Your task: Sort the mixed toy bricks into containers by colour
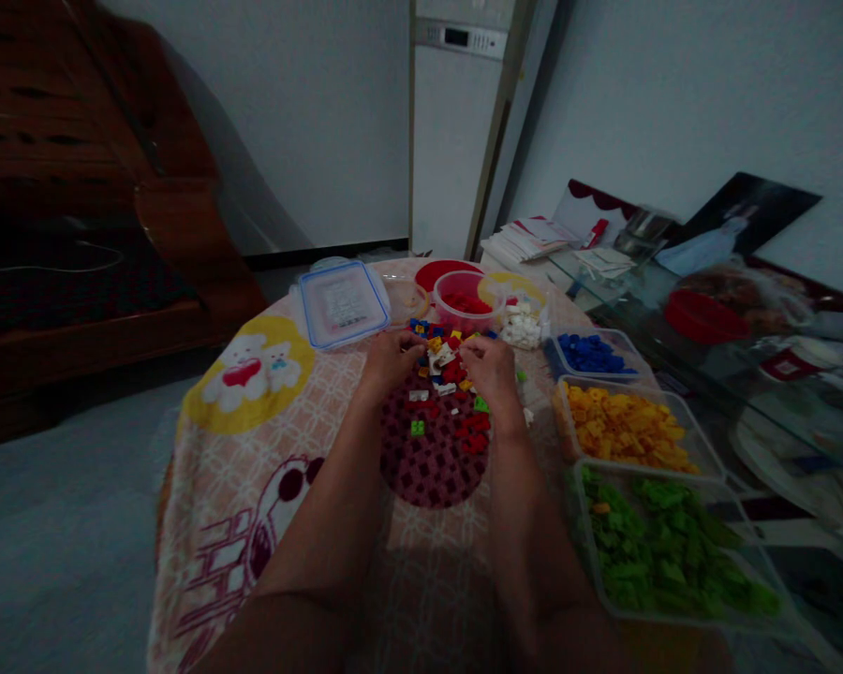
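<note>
Mixed small building bricks lie in a loose pile (pixel 444 359) on the patterned tablecloth, between and beyond my hands. At the pile's left side is my left hand (pixel 393 359), its fingers bent and thumb drawn in; whatever they pinch is too small to make out. My right hand (pixel 489 367) is at the right side of the pile, fingertips together over the bricks, and its contents are unclear too. Nearer to me lie a green brick (pixel 418 428) and red bricks (pixel 473 435). Behind the pile stands a round tub of red bricks (pixel 467 301).
Along the right edge are containers of blue (pixel 590 354), yellow (pixel 622 426) and green bricks (pixel 674 548). White bricks (pixel 522 328) lie at the back right, and a blue-rimmed lid (pixel 344 304) at the back left. A cluttered glass table (pixel 717 374) stands farther right.
</note>
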Demonstrator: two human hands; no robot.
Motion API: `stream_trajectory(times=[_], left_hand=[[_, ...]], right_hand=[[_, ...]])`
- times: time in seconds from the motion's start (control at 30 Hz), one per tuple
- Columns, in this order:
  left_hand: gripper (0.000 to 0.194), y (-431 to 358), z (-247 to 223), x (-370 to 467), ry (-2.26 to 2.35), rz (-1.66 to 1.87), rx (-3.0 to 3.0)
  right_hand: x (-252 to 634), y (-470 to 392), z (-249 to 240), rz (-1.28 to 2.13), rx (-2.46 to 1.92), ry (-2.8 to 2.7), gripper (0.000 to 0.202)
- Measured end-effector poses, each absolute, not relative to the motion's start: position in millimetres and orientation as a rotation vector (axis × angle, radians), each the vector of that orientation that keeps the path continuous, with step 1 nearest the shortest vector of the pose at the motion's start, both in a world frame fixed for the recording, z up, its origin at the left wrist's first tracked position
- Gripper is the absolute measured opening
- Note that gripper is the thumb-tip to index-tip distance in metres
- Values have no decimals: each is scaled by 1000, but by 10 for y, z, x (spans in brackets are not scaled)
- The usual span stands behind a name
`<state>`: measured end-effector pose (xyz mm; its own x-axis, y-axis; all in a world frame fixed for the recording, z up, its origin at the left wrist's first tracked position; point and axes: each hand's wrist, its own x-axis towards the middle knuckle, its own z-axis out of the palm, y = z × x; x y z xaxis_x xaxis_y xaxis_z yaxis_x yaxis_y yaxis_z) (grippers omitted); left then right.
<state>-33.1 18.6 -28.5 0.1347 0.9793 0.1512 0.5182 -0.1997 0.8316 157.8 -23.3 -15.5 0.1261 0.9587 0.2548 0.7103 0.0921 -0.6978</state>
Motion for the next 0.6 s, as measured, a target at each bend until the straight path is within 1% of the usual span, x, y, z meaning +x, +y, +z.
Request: stream_trajectory(times=[0.17,0.3,0.37,0.5,0.6], left_hand=[[20,212,-299,-345,1566,919,1885],[26,200,-305,-301,1635,808,1949],[30,187,-304,-289,1630,759,1970],[35,162,-302,-295,1550,715,1985],[35,155,-308,-304,1483,694,1990]], right_hand=[[1357,-287,-77,506,-1679,-1979,25],[1197,-306,-98,449,-1773,-2079,45],[1166,-305,-115,434,-1805,-2108,48],[1204,-282,-130,433,-1809,-2073,38],[1271,-269,-129,426,-1825,-2001,30]])
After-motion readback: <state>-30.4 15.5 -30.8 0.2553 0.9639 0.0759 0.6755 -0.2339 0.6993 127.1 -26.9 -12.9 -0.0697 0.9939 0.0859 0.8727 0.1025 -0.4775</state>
